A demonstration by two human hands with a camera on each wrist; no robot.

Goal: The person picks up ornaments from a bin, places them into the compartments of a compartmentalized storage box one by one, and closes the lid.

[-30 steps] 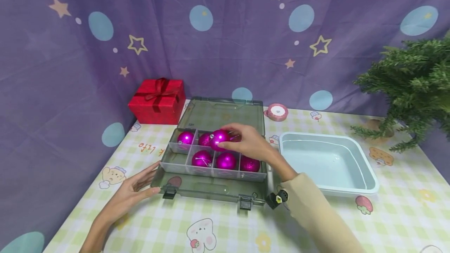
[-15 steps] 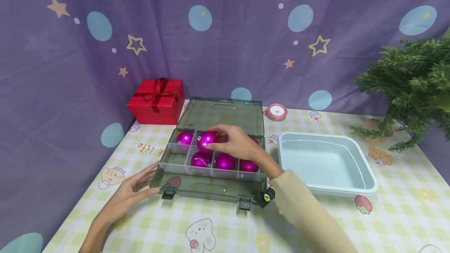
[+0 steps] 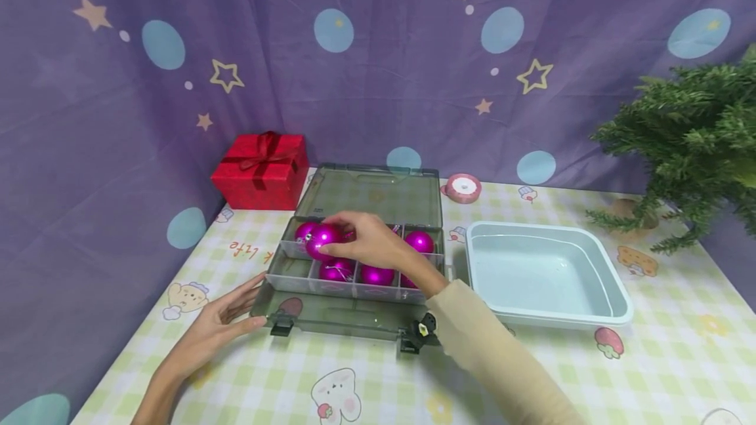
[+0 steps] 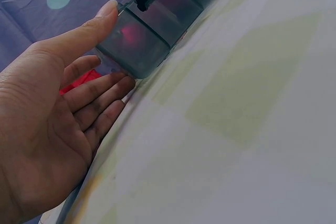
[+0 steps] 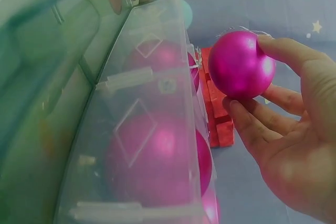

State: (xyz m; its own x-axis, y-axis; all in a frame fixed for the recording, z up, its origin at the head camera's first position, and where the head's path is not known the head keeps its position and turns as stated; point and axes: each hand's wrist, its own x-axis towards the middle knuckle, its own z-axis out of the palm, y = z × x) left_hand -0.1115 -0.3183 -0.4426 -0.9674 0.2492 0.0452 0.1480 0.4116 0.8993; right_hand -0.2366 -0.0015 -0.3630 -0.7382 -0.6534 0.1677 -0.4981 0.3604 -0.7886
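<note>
In the head view an open, see-through grey plastic case (image 3: 336, 313) lies on the table, its lid (image 3: 378, 192) folded back. A clear divided insert (image 3: 288, 269) inside it carries several shiny magenta Christmas baubles (image 3: 377, 274). Between thumb and fingertips my right hand (image 3: 369, 239) holds one magenta bauble (image 5: 240, 65) above the insert's back row, overlapping the back-left bauble in the head view. My left hand (image 3: 218, 321) rests at the case's front left corner. The left wrist view has its thumb on the upper edge and the outstretched fingers by the lower corner.
A light blue plastic basin (image 3: 549, 320) stands right of the case. Behind are a red gift box (image 3: 260, 176) with a bow and a pink ribbon roll (image 3: 462, 189). A green artificial tree (image 3: 697, 143) rises at the right, before a purple curtain (image 3: 378, 84).
My right hand has carried the bauble leftward over the back row, uncovering the back-right bauble. My left hand has stayed at the case's corner.
</note>
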